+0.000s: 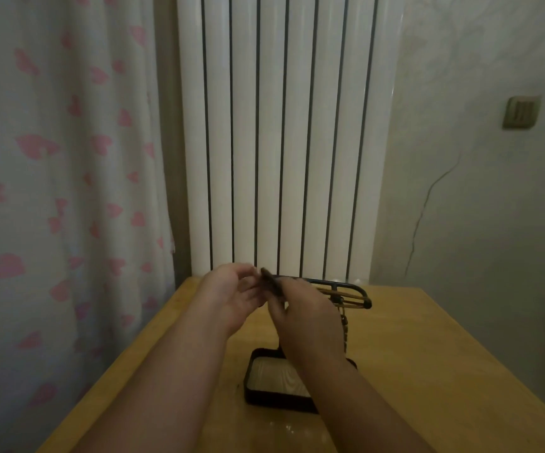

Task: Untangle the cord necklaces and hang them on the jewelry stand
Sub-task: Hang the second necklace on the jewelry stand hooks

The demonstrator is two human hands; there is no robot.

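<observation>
Setting: a person is sitting or standing at a wooden table [428, 354], looking down along both bare forearms toward a wall.
Jewelry stand [346, 285]: it is standing upright near the middle of the table, a black T-shaped frame rising from a black tray base with a pale wood-grain inlay. The forearms are hiding its post and part of the base.
Left hand [238, 291]: it is hovering at the height of the stand's top bar, palm turned inward and fingers half curled, the fingertips pinching one end of a dark cord [269, 278].
Right hand [300, 310]: it is facing away, back toward the camera, fingers curled over the other end of the same cord, right against the left end of the top bar. The picture is blurring the exact grip.
Dark cord: it is stretching as a short length between the two hands, in the air just in front of the bar.
Hanging necklace [344, 325]: tan cords are lying over the right half of the bar and a braided strand is dangling from there toward the base.
Background: a tall white ribbed radiator [281, 125] is standing behind the table, a white curtain with pink hearts [52, 158] is hanging at the left, and a wall switch [521, 112] is sitting on the plaster wall at the right.
</observation>
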